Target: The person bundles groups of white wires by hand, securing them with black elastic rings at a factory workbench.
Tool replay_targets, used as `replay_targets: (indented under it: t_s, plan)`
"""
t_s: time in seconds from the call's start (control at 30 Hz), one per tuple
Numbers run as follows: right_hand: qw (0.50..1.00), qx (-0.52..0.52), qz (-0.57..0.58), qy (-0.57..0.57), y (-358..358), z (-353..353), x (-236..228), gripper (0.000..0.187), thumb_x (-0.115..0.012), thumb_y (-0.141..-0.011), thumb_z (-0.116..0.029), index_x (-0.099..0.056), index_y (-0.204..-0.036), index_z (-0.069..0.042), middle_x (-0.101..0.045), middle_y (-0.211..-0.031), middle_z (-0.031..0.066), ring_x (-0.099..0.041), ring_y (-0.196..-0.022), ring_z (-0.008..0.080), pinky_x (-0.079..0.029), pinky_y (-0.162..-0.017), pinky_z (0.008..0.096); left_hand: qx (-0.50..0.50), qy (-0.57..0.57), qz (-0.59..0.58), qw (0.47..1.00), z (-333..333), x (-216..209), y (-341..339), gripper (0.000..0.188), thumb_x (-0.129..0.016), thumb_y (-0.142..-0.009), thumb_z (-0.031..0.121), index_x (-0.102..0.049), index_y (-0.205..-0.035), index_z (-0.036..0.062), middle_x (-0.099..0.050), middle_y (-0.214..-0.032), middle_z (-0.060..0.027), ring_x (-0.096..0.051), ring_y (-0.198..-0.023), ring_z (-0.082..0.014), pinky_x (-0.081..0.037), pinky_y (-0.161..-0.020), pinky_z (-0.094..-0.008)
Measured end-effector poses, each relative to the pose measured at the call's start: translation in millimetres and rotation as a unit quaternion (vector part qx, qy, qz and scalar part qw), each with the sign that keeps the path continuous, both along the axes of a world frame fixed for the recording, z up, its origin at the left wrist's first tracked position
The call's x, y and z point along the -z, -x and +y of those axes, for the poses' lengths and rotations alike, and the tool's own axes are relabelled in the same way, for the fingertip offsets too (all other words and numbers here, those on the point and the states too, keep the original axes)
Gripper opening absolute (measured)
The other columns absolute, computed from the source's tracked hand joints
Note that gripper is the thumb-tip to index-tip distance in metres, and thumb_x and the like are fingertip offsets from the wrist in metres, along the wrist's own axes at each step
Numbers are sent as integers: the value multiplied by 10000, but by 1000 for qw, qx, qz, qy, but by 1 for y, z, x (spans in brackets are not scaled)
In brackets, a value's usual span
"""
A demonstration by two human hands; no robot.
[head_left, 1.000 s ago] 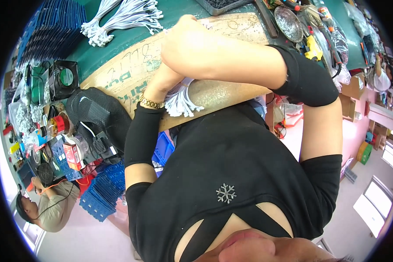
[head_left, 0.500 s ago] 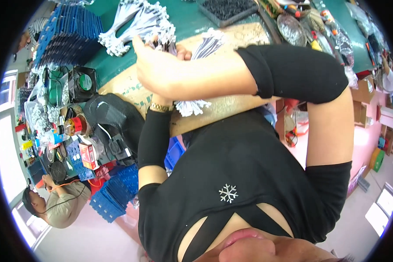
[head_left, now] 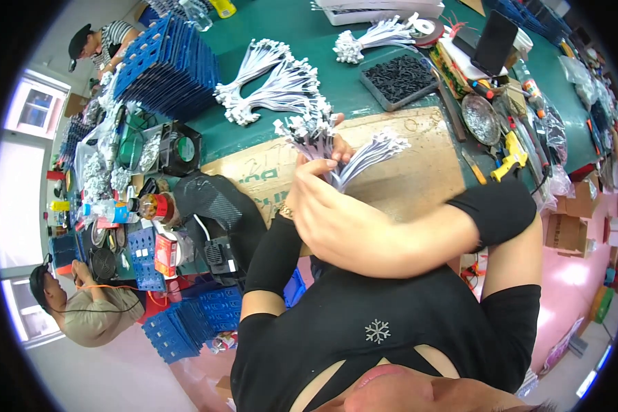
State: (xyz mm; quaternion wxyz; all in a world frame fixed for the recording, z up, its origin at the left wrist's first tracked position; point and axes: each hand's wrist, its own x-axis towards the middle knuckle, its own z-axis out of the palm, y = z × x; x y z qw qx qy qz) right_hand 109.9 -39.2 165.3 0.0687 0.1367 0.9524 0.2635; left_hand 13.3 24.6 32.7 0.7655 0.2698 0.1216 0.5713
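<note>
A bundle of cables (head_left: 309, 130) with white connectors stands up from between my two hands over a wooden board. My left hand (head_left: 341, 147) is wrapped round it, only its fingers showing beyond the strands. My right hand (head_left: 314, 196) crosses in front with its fingers closed at the bundle's lower part, hiding the left palm. Just right of the fingers, a second bunch of white-tipped cables (head_left: 379, 152) slants over the board (head_left: 419, 175). Its lower end passes close to my fingers; I cannot tell whether it is gripped too.
More cable bunches (head_left: 281, 86) lie on the green table (head_left: 336, 86) ahead. A tray of small black parts (head_left: 398, 79) stands right of them. At right are a metal dish (head_left: 481, 118) and a yellow glue gun (head_left: 511, 156). Stacked blue panels (head_left: 165, 69) stand left. Two people work at left.
The view has shifted, so more of the table's far side shows. My right forearm sits lower across my body, and the cable bundle between my hands is more exposed.
</note>
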Motion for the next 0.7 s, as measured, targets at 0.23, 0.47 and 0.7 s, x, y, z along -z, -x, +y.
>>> replay_targets:
  t_s: [0.23, 0.47, 0.7]
  plan:
    - [895, 16, 404, 191, -92, 36, 13, 249, -649, -692, -141, -628, -927, -61, -581, -939, 124, -584, -857, 266, -471, -720, 343, -1, -47, 31, 998, 7, 11, 11, 729, -560, -615, 82, -383, -1314, -18, -458, -737, -42, -465, -778, -193, -376, -796, -331]
    - [713, 250, 569, 324, -123, 62, 73, 506, -735, -649, -180, -586, -1116, -54, -580, -1020, 97, -566, -821, 181, -434, -656, 260, 23, -59, 19, 998, 14, 16, 9, 658, -562, -629, 80, -429, -1268, -6, -469, -759, -46, -473, -818, -205, -380, -816, -329]
    - [529, 198, 643, 517, -99, 70, 92, 550, -746, -726, -145, -512, -1214, -46, -592, -952, 67, -536, -718, 82, -441, -584, 216, -2, -74, 44, 996, 11, 10, 8, 564, -606, -658, 64, -463, -1201, 10, -480, -786, -41, -481, -850, -205, -399, -802, -320]
